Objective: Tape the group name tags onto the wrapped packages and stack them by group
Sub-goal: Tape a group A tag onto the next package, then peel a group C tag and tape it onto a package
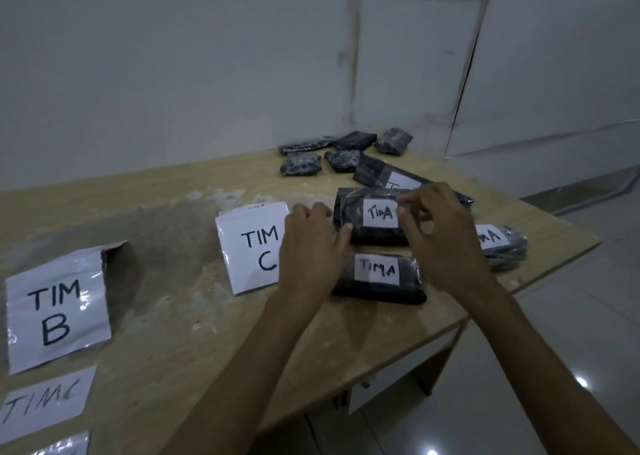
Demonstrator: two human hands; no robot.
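Note:
A dark wrapped package point(374, 236) lies on the wooden table point(173, 212) with a white "TIM A" tag point(380, 213) on top. My left hand point(311, 243) holds the package's left end, thumb against its side. My right hand point(436, 226) pinches the tag's right edge with curled fingers. A second package with a "TIM A" tag point(377, 270) lies just in front, between my wrists. A third tagged package point(505, 246) shows to the right, partly behind my right hand. Another tagged package point(384, 174) lies behind.
Several untagged dark packages point(343, 151) sit at the table's far edge near the wall. Large signs "TIM C" point(256, 250) and "TIM B" point(55, 312) lie to the left, and a loose "TIM C" tag point(45, 402) at the front left. The table's right edge drops to a tiled floor.

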